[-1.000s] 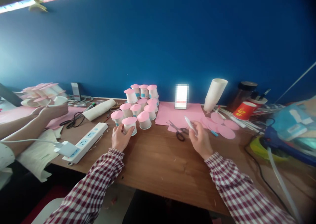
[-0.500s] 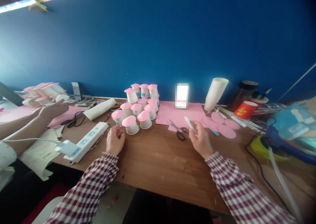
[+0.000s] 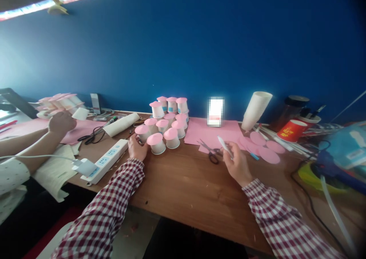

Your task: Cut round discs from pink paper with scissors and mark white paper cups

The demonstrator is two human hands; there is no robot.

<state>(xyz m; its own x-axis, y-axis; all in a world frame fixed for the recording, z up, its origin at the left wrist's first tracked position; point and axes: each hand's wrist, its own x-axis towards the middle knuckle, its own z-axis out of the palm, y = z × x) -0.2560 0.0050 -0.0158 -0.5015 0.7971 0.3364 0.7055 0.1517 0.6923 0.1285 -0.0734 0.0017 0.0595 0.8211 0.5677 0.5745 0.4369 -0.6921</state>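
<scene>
My left hand (image 3: 137, 149) is wrapped round the lower part of a white paper cup with a pink disc on top (image 3: 142, 130), at the left front of a group of several such cups (image 3: 172, 138). Some of these cups are stacked on others at the back. Between the fingertips of my right hand (image 3: 235, 158) is a slim white tube (image 3: 224, 146), tilted up to the left. Black-handled scissors (image 3: 213, 155) lie just left of that hand, partly over pink paper sheets (image 3: 213, 135). Several pink paper discs (image 3: 268, 154) lie to its right.
A power strip (image 3: 110, 160) and a lying cup stack (image 3: 121, 124) are on the left. Beyond them are another person's hands (image 3: 61, 122). At right stand a leaning cup stack (image 3: 256, 110), a red cup (image 3: 292, 131) and a yellow-and-blue object (image 3: 320, 175) with cables.
My left hand has moved forward and closed round the front-left cup. My right hand still holds the white tube. The other person's hands have drawn together, and the view has shifted slightly left.
</scene>
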